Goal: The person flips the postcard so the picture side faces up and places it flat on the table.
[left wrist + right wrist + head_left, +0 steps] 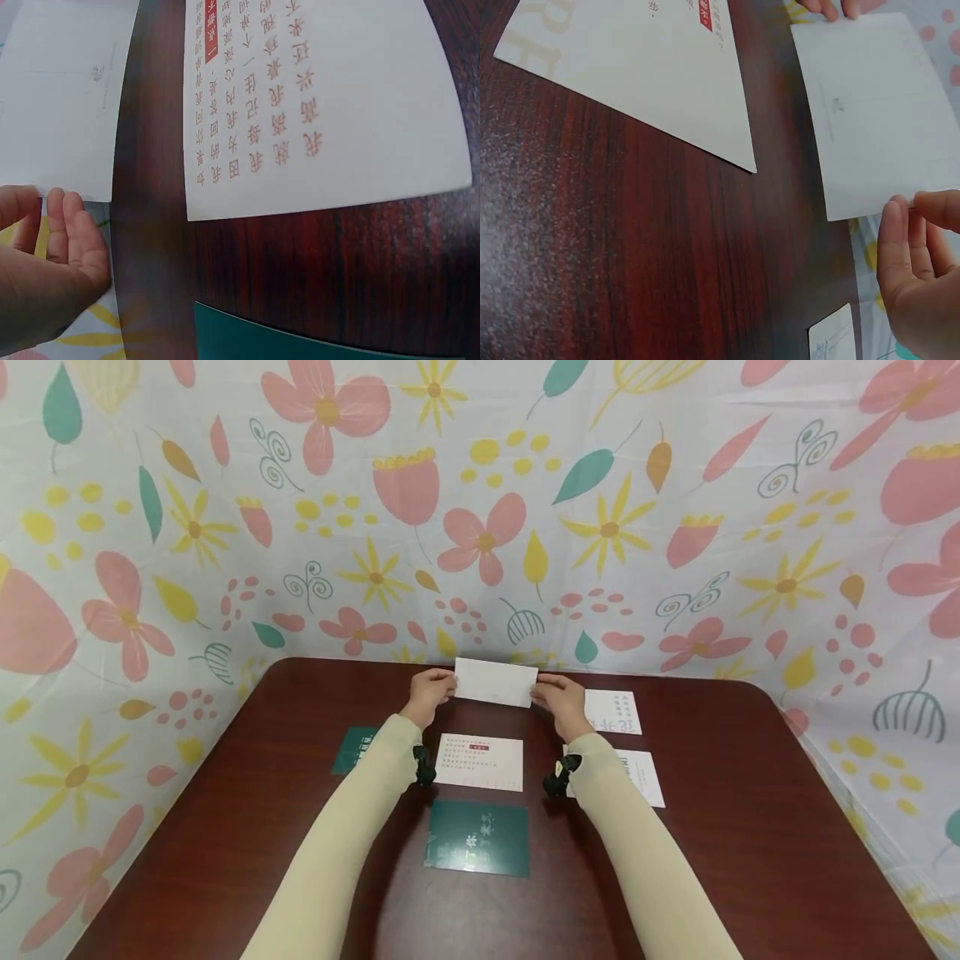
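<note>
Near the table's far edge a white postcard [496, 682] is held up between both hands, with faint small print on the side facing me. My left hand [430, 692] pinches its left edge between thumb and fingers. On the opposite edge, my right hand [561, 697] pinches it the same way, as the right wrist view also shows at the card's corner. Just below lies a white card with red text [480, 762], flat on the table. Nearer to me is a dark green card [477, 838] with pale lettering.
The dark red-brown table [750, 860] meets a flower-patterned cloth [480, 485] at its far edge. Another green card [351, 749] lies by my left forearm, partly covered. Right of my right hand are a white card with purplish lettering [615, 712] and a white card with dark print [643, 778].
</note>
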`<action>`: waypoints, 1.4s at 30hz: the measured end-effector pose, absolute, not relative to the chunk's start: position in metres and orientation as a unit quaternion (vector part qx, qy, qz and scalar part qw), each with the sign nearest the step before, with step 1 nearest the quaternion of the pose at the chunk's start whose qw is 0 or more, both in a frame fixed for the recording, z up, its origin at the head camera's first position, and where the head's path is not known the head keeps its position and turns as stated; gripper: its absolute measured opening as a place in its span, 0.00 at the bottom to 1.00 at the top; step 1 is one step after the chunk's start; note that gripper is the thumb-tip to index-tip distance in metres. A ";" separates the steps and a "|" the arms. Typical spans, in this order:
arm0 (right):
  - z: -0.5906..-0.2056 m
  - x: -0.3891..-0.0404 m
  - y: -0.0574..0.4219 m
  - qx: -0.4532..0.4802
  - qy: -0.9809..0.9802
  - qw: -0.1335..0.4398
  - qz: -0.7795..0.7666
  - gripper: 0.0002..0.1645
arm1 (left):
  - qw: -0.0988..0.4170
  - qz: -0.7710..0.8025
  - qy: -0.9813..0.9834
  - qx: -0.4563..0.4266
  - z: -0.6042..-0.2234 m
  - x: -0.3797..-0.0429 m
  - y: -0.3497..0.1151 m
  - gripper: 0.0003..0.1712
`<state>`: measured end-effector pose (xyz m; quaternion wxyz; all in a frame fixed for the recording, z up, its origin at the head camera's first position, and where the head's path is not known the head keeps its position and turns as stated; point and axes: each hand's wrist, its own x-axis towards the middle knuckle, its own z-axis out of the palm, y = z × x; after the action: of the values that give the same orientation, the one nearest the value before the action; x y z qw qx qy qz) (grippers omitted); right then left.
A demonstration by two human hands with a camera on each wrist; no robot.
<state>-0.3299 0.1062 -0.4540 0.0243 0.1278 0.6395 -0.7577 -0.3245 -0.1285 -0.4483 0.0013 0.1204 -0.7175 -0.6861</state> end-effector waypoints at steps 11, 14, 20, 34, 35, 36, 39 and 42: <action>-0.454 -0.330 0.107 0.128 0.633 0.017 -0.763 0.21 | -0.021 -0.690 -0.714 0.121 -0.449 -0.330 -0.133 0.19; -0.453 -0.327 0.107 0.125 0.644 0.016 -0.754 0.22 | -0.022 -0.687 -0.717 0.119 -0.449 -0.329 -0.133 0.18; -0.454 -0.325 0.107 0.100 0.696 0.020 -0.711 0.21 | -0.019 -0.673 -0.729 0.120 -0.448 -0.327 -0.131 0.12; -0.464 -0.326 0.102 0.102 0.728 0.035 -0.677 0.21 | 0.002 -0.604 -0.790 0.102 -0.455 -0.324 -0.127 0.17; -0.465 -0.326 0.102 0.098 0.732 0.035 -0.673 0.22 | 0.004 -0.594 -0.798 0.099 -0.455 -0.324 -0.127 0.17; -0.465 -0.325 0.102 0.095 0.736 0.036 -0.669 0.22 | 0.004 -0.585 -0.805 0.094 -0.456 -0.324 -0.127 0.18; -0.467 -0.325 0.101 0.083 0.749 0.036 -0.656 0.25 | 0.007 -0.556 -0.827 0.080 -0.456 -0.324 -0.127 0.20; -0.468 -0.324 0.101 0.073 0.760 0.041 -0.645 0.27 | 0.005 -0.527 -0.847 0.074 -0.457 -0.323 -0.128 0.22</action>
<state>-0.3242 0.1005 -0.4682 0.0414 0.0730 0.7599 -0.6446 -0.3233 -0.1279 -0.4573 0.0045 0.0738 -0.8468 -0.5267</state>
